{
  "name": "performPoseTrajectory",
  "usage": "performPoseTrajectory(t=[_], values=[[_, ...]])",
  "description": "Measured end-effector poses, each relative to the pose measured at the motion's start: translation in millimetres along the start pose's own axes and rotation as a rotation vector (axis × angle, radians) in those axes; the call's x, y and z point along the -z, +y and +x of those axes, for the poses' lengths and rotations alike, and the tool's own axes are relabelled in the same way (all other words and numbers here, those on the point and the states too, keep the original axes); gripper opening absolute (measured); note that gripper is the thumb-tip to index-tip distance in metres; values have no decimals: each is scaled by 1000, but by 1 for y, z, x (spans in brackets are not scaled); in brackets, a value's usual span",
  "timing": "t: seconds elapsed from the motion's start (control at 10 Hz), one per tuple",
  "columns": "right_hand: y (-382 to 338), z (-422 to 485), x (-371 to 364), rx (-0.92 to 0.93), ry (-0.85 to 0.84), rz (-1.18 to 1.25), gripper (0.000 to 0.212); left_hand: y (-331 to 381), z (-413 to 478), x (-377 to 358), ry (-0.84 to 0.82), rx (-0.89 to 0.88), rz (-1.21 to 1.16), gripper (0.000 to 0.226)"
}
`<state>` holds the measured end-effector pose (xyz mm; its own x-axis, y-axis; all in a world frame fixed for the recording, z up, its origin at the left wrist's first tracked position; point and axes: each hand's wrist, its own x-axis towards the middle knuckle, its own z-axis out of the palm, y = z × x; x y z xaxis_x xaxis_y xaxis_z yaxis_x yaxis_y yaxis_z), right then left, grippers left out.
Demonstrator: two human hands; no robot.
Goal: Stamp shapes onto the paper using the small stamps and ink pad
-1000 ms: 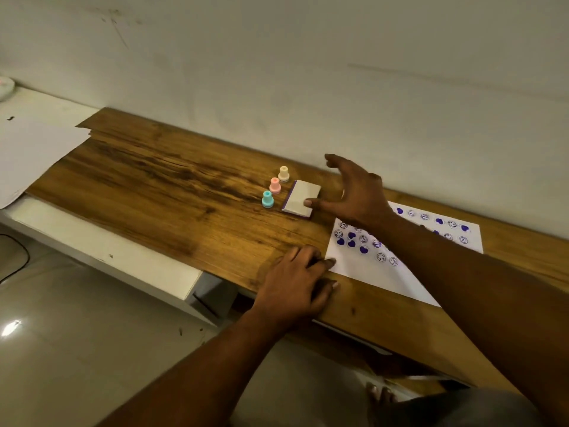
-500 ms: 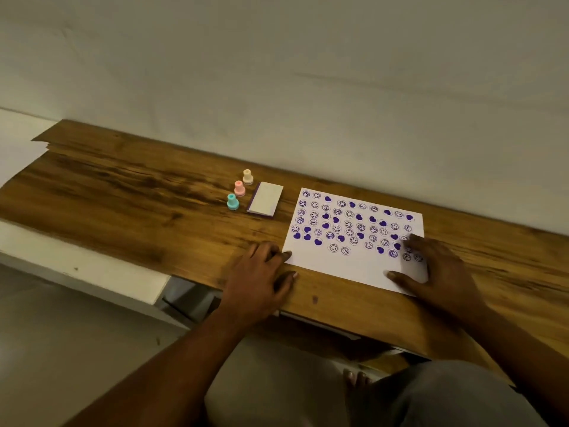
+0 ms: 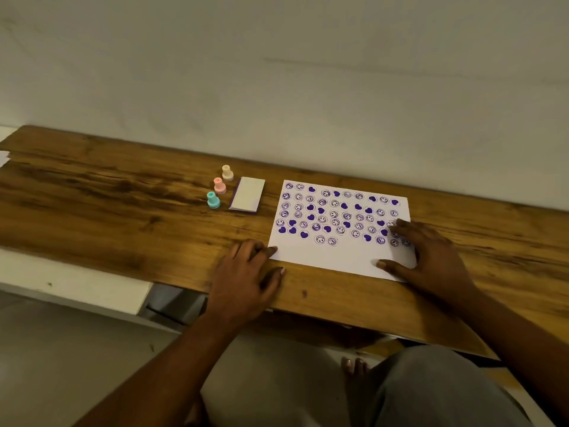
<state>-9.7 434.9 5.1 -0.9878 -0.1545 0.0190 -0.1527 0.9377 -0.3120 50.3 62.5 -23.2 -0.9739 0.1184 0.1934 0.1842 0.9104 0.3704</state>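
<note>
A white paper [image 3: 326,257] covered with several purple hearts and smiley faces lies on the wooden tabletop [image 3: 123,211]. To its left sits the ink pad [image 3: 248,195], its lid closed. Three small stamps stand upright beside the pad: cream [image 3: 227,172], pink [image 3: 219,185] and teal [image 3: 213,200]. My left hand [image 3: 246,275] rests flat on the table at the paper's near left corner, holding nothing. My right hand [image 3: 428,254] lies flat on the paper's near right corner, fingers spread, covering a few prints.
A plain wall [image 3: 308,72] runs right behind the tabletop. The table's near edge [image 3: 338,312] overhangs the floor, and my knee [image 3: 431,389] is below it. A white ledge [image 3: 77,288] sits lower at the left.
My right hand has left the ink pad and come down onto the paper's right corner. The view has swung right. My left hand stays at the paper's left corner.
</note>
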Motion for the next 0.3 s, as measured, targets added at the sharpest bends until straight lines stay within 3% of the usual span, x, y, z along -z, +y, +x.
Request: performPoseTrajectory(t=[0.1,0.2,0.3], values=[[1,2,6,-41,184,129,78,1,-5,3,60,-25,-87,54],[0,22,5,-54,286,224,69,-8,1,-3,170,-98,-104,51],[-15,39,-4,-4,315,211,60,-13,11,7,285,-59,-162,48]])
